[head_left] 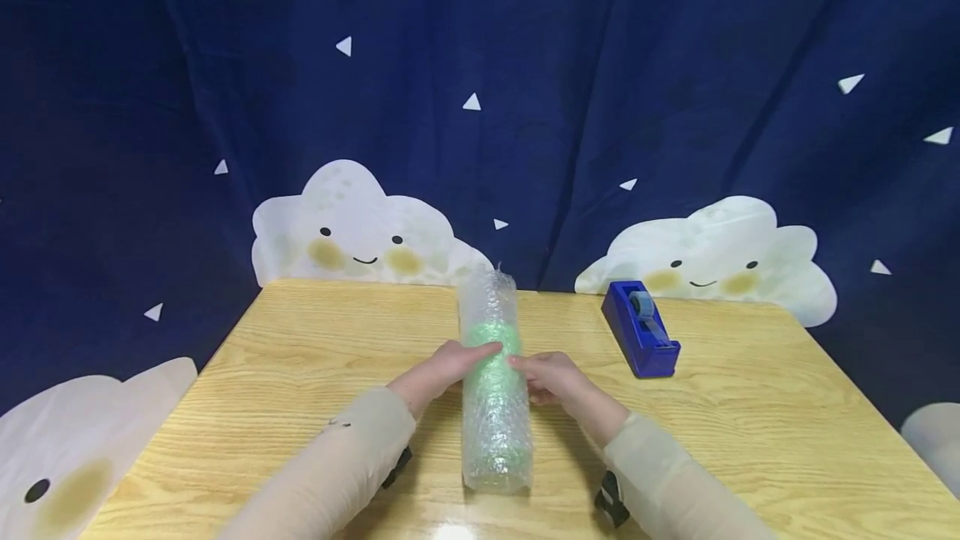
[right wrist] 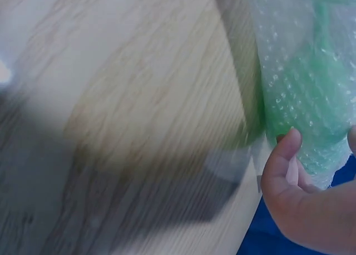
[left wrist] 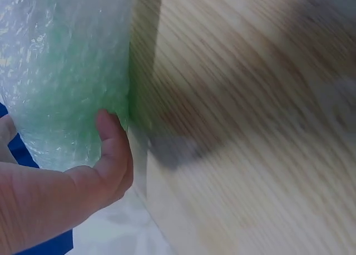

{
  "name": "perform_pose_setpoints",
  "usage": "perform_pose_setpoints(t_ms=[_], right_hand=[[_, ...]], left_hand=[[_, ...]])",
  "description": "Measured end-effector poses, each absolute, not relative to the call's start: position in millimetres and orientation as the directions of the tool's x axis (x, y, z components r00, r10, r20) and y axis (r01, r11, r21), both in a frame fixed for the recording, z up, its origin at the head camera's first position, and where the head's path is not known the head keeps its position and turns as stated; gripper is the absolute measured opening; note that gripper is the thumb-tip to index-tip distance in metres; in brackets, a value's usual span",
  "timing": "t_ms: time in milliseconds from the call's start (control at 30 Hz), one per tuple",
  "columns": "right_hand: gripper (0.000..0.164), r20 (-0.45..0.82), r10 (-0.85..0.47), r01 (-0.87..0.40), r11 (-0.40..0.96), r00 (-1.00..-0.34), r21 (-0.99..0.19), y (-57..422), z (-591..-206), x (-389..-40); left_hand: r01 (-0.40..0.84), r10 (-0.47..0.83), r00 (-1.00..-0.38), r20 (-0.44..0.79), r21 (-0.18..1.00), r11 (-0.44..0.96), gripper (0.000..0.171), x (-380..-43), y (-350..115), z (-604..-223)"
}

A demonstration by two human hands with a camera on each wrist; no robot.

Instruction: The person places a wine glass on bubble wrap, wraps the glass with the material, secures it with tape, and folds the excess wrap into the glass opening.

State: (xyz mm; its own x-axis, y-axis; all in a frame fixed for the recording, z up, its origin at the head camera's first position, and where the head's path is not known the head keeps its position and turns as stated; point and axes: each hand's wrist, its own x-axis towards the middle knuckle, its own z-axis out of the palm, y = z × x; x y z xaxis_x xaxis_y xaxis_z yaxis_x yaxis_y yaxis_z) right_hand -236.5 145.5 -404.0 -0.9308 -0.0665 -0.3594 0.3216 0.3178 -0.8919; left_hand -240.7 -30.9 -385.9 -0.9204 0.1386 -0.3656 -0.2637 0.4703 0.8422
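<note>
Through my head feed, a bubble-wrapped green bundle stretches lengthwise between the left hand and right hand, both gripping its sides around mid-length, thumbs against the wrap. Under it I note a wood-grain table, blue tape dispenser farther right; behind, a navy curtain with smiling clouds.
</note>
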Motion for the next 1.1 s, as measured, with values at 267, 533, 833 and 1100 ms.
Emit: perform_pose_setpoints(t_ms=[267, 533, 833, 1100], right_hand=[[0.045, -0.336, -0.055, 0.291, 0.383, -0.940, -0.877, 158, -403, -237], [0.045, -0.351, -0.052, 0.302, 0.400, -0.935, -0.865, 165, -401, -235], [0.050, -0.332, -0.027, 0.273, 0.509, -0.943, -0.816, 170, -394, -234], [0.044, -0.143, 0.039, 0.133, 0.650, -0.989, -0.748, 219, -370, -244]], left_hand=[[-0.279, 0.161, -0.912, -0.378, 0.857, 0.433, 0.077, -243, -18, -389], [-0.285, 0.181, -0.905, -0.386, 0.863, 0.417, 0.070, -244, -8, -390], [-0.320, 0.187, -0.894, -0.408, 0.871, 0.372, 0.069, -245, -5, -391], [-0.353, 0.168, -0.889, -0.426, 0.872, 0.339, 0.081, -245, 4, -395]])
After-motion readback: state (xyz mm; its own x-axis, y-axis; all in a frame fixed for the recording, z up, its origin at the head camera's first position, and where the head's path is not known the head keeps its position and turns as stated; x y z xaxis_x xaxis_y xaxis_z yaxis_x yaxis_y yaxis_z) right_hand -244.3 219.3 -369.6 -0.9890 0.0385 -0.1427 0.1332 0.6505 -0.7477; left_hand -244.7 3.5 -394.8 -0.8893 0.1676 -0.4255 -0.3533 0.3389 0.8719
